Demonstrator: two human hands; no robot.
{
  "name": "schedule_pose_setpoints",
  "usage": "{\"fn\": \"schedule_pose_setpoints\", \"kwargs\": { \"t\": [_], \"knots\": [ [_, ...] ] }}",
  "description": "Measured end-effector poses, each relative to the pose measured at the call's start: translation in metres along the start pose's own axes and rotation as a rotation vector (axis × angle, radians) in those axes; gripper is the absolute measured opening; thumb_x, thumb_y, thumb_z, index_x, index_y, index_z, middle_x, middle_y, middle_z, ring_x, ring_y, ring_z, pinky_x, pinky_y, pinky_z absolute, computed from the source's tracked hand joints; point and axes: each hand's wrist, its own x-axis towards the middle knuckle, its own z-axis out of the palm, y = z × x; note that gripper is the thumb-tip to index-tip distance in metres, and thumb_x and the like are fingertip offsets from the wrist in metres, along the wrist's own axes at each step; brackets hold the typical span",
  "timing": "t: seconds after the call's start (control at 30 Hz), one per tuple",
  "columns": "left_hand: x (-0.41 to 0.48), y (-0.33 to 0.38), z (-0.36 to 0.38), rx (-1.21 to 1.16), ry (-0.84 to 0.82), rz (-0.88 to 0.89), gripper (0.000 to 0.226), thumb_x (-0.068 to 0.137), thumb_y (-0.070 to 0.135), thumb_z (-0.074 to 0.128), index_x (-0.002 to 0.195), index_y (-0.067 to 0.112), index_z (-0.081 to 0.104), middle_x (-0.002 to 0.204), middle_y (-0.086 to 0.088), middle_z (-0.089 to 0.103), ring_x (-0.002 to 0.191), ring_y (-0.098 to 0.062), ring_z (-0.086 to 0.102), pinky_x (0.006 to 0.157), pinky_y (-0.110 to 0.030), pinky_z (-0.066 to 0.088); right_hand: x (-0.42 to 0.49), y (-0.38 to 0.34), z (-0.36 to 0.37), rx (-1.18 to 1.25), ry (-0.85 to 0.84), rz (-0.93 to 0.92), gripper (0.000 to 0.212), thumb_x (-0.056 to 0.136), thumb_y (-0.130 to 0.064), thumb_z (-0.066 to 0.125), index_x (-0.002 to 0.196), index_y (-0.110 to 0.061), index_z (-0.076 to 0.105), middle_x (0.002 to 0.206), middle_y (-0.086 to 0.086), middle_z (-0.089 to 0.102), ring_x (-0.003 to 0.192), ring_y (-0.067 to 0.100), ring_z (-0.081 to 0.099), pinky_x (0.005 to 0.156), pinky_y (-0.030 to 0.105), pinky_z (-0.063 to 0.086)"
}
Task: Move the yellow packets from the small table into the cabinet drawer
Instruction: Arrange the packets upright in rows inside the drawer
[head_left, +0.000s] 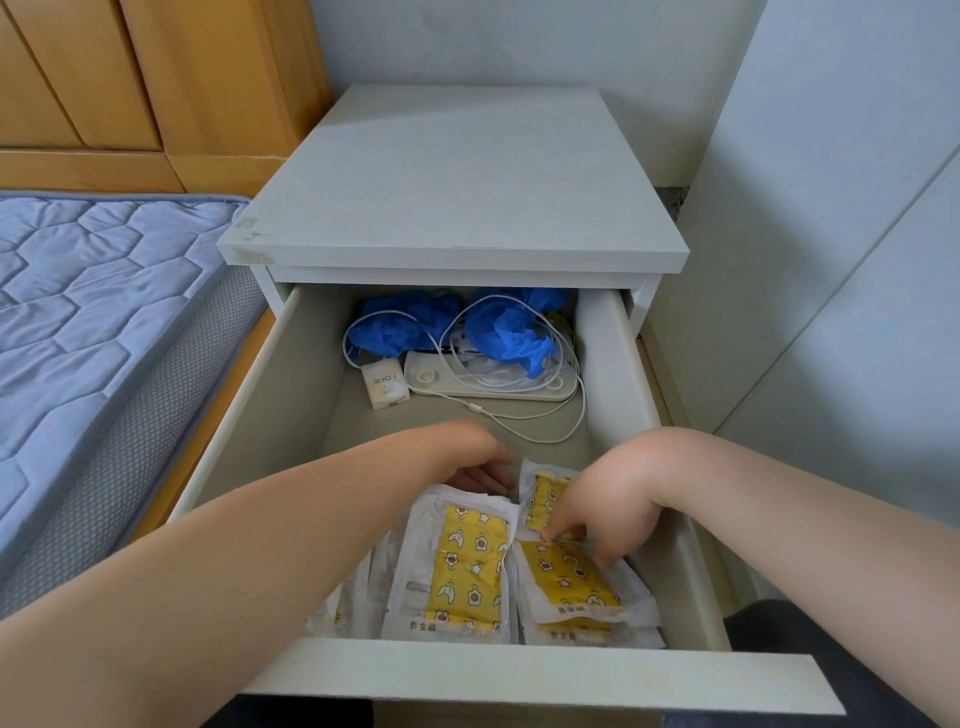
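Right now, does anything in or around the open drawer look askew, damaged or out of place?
The yellow packets lie overlapping and tilted at the drawer front; the cabinet top shows chipped patches at its front-left corner.

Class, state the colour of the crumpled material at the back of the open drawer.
The crumpled material is bright blue, clearest in the head view.

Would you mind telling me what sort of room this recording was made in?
Most likely a bedroom: a quilted blue mattress lies beside a white bedside cabinet with its drawer pulled open, and wooden wardrobe-like doors stand behind.
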Motion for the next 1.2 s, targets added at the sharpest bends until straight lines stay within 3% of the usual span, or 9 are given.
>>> {"fn": "schedule_pose_setpoints", "kwargs": {
  "t": [0.1, 0.23, 0.33, 0.43, 0.53, 0.67, 0.83, 1.1, 1.2],
  "knots": [
    [0.008, 0.008, 0.012, -0.151, -0.021, -0.010, 0.014, 0.094, 0.016, 0.059, 0.088, 0.004, 0.063, 0.085, -0.009, 0.066, 0.078, -0.018, 0.064, 0.089, -0.031, 0.052, 0.000, 0.001, -0.002, 0.012, -0.007, -0.008, 0.058, 0.098, -0.023, 0.047, 0.151, -0.026, 0.022, 0.154, -0.002, 0.028, 0.139, 0.020, 0.029, 0.106, 0.030, 0.029],
    [0.010, 0.016, 0.016, -0.097, 0.035, 0.062, 0.030, 0.088, 0.000, 0.062, 0.118, 0.002, 0.059, 0.079, -0.010, 0.063, 0.064, -0.015, 0.062, 0.067, -0.025, 0.055, -0.002, 0.001, -0.007, 0.075, 0.016, 0.028, 0.050, 0.097, -0.020, 0.047, 0.145, -0.026, 0.037, 0.146, -0.001, 0.042, 0.129, 0.020, 0.043, 0.099, 0.028, 0.037],
    [0.001, 0.020, 0.008, 0.116, -0.031, 0.158, 0.032, 0.084, -0.005, 0.064, 0.115, 0.005, 0.062, 0.089, -0.016, 0.071, 0.056, -0.011, 0.065, 0.061, -0.023, 0.056, 0.001, 0.008, -0.013, 0.127, 0.210, 0.150, 0.024, 0.092, -0.019, 0.053, 0.111, -0.009, 0.064, 0.100, 0.009, 0.064, 0.079, 0.021, 0.057, 0.062, 0.028, 0.045],
    [-0.017, 0.020, 0.001, 0.222, -0.112, 0.253, 0.017, 0.079, -0.001, 0.073, 0.085, 0.012, 0.064, 0.077, -0.005, 0.069, 0.064, -0.011, 0.064, 0.065, -0.019, 0.054, 0.003, 0.015, -0.020, 0.087, 0.335, 0.253, 0.034, 0.090, -0.030, 0.061, 0.066, -0.010, 0.050, 0.063, 0.001, 0.047, 0.052, 0.015, 0.043, 0.047, 0.025, 0.033],
    [-0.032, 0.016, 0.003, 0.336, -0.190, 0.327, 0.018, 0.076, 0.008, 0.078, 0.074, 0.019, 0.064, 0.070, 0.006, 0.063, 0.068, -0.008, 0.056, 0.071, -0.021, 0.047, 0.009, 0.012, -0.026, -0.006, 0.120, 0.260, 0.047, 0.086, -0.053, 0.060, 0.092, -0.006, 0.061, 0.070, -0.002, 0.048, 0.063, 0.017, 0.048, 0.050, 0.025, 0.036],
    [-0.038, 0.004, -0.001, 0.638, -0.145, 0.359, 0.025, 0.073, 0.032, 0.081, 0.092, 0.030, 0.065, 0.093, 0.014, 0.065, 0.092, -0.009, 0.060, 0.092, -0.029, 0.047, 0.035, 0.013, -0.020, 0.036, -0.070, 0.178, 0.073, 0.080, -0.062, 0.061, 0.132, -0.012, 0.052, 0.121, 0.002, 0.060, 0.103, 0.022, 0.057, 0.085, 0.029, 0.046],
    [-0.042, -0.002, -0.003, 0.780, -0.290, 0.276, 0.061, 0.082, 0.046, 0.070, 0.134, 0.022, 0.049, 0.130, 0.004, 0.058, 0.116, -0.016, 0.056, 0.102, -0.034, 0.044, 0.056, 0.015, -0.013, 0.156, -0.187, 0.084, 0.070, 0.076, -0.062, 0.065, 0.129, -0.017, 0.056, 0.126, 0.002, 0.062, 0.113, 0.022, 0.060, 0.104, 0.038, 0.043],
    [-0.041, -0.006, 0.004, 0.837, -0.313, 0.282, 0.068, 0.075, 0.053, 0.073, 0.131, 0.022, 0.051, 0.129, 0.005, 0.060, 0.118, -0.016, 0.056, 0.104, -0.035, 0.043, 0.065, 0.020, -0.007, 0.360, -0.150, 0.088, 0.072, 0.073, -0.045, 0.077, 0.134, -0.015, 0.050, 0.129, 0.001, 0.059, 0.115, 0.023, 0.057, 0.104, 0.038, 0.043],
    [-0.044, -0.003, 0.005, 0.830, -0.305, 0.251, 0.058, 0.080, 0.051, 0.070, 0.127, 0.020, 0.055, 0.124, 0.004, 0.062, 0.113, -0.017, 0.059, 0.095, -0.027, 0.045, 0.066, 0.020, -0.008, 0.388, -0.219, 0.073, 0.056, 0.076, -0.042, 0.076, 0.125, -0.019, 0.059, 0.124, -0.002, 0.064, 0.112, 0.020, 0.060, 0.104, 0.037, 0.043]
  ]
}}
